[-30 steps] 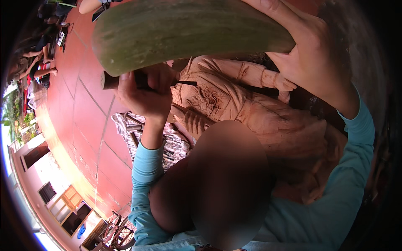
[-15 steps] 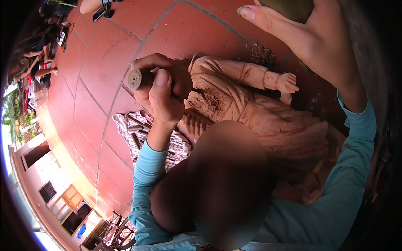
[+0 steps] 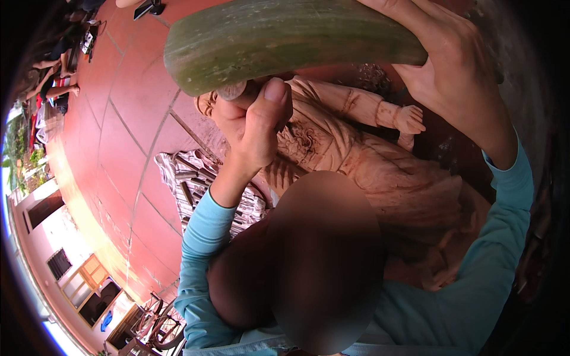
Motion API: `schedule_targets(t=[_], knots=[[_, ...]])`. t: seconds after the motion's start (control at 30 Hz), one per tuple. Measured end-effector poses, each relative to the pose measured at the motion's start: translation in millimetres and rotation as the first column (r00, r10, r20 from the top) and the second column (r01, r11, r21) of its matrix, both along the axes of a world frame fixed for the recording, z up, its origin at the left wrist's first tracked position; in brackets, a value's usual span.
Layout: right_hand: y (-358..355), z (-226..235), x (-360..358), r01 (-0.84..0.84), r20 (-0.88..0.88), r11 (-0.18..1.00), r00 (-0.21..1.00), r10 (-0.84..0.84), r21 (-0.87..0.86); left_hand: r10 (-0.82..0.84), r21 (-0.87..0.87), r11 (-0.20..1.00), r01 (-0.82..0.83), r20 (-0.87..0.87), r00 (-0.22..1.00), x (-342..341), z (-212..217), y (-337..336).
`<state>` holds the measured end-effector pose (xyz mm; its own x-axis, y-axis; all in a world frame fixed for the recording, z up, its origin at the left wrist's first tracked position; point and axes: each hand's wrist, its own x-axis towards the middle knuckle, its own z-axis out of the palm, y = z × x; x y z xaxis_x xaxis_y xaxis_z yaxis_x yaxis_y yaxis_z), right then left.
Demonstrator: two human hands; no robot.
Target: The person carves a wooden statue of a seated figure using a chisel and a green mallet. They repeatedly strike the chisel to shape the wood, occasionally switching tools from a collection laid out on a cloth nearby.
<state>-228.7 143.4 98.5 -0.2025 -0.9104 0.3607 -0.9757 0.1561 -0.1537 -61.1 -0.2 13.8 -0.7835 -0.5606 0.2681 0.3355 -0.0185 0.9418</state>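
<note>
My left hand (image 3: 256,129) is wrapped round the round wooden handle of a chisel (image 3: 232,91), thumb along its side. The chisel's blade is hidden behind the hand. My right hand (image 3: 454,68) grips a thick, smooth green club-like mallet (image 3: 291,40) at its right end. The mallet lies across the top of the view, its left part over or against the handle's butt; whether they touch I cannot tell. Below both hands lies a carved wooden figure (image 3: 386,160) in a draped robe, with an outstretched hand and a rough-cut chest. The mallet and my left hand partly cover its head.
A striped cloth (image 3: 172,169) with several carving tools lies left of the figure on the red tiled floor (image 3: 127,142). Wood shavings (image 3: 373,76) lie beyond the figure. People sit at the far left, and a bicycle (image 3: 157,326) stands at the lower left.
The mallet has swung down and left from the upper right corner to the chisel's butt. My left hand has shifted slightly right with the chisel, uncovering part of the figure's head.
</note>
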Motion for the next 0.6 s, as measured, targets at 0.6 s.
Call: schedule_targets(t=[0.6], knots=[[4,-1,8,-0.025,0.652,0.992,0.752,0.098,-0.122,0.187,0.155,0.970,-0.189,0.027,0.982,-4,1,-19]])
